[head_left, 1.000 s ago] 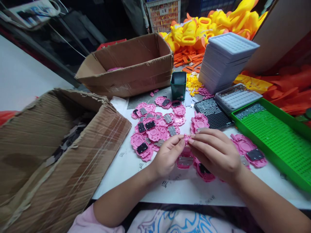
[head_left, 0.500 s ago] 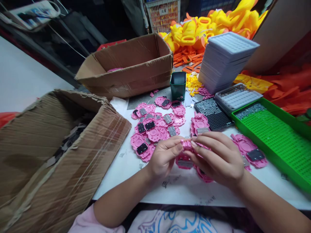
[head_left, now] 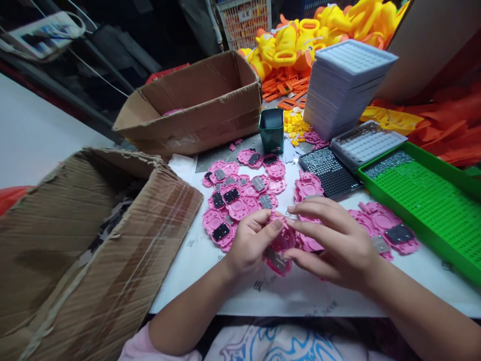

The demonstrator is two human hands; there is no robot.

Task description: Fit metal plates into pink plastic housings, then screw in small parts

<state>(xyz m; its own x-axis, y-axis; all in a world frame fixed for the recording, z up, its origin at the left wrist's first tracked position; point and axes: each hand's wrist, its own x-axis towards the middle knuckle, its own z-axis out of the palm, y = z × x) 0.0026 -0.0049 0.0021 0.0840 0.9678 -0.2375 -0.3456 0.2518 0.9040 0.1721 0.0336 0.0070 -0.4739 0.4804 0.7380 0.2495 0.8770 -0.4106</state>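
My left hand [head_left: 251,243] pinches a pink plastic part [head_left: 282,245] with a grey metal plate on its lower end, holding it tilted just above the white sheet. My right hand [head_left: 336,243] meets it from the right, fingers curled around the same part's right side. A heap of similar pink parts [head_left: 240,195], some with black or grey inserts, lies just beyond my left hand. More pink parts [head_left: 391,230] lie to the right of my right hand.
A torn cardboard box [head_left: 93,240] stands at the near left, another open box [head_left: 195,105] behind the heap. A small dark green cup [head_left: 272,131], a black tray of metal bits [head_left: 326,170], stacked grey trays [head_left: 345,85] and a green tray [head_left: 424,200] lie behind and right. Yellow and orange plastic toys [head_left: 300,37] are piled at the back.
Both hands have dropped slightly toward me, and the pink part has been turned, so its grey metal plate now shows at its lower end. The view has shifted a little.
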